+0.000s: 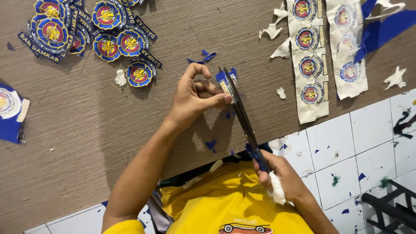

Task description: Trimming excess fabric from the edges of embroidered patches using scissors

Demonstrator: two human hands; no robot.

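Observation:
My left hand (197, 95) pinches a small blue embroidered patch (226, 82) between thumb and fingers above a brown woven board. My right hand (279, 175), with a white bandage on one finger, grips the blue handles of long dark scissors (242, 117). The blades point up and away from me and run along the patch's right edge, touching it. A yellow shirt shows below my arms.
A pile of cut round blue patches (104, 34) lies at the top left. Two white backing strips with uncut round patches (310, 56) lie at the top right beside blue fabric (385, 28). Blue and white scraps litter the board and the white tiled floor (346, 151).

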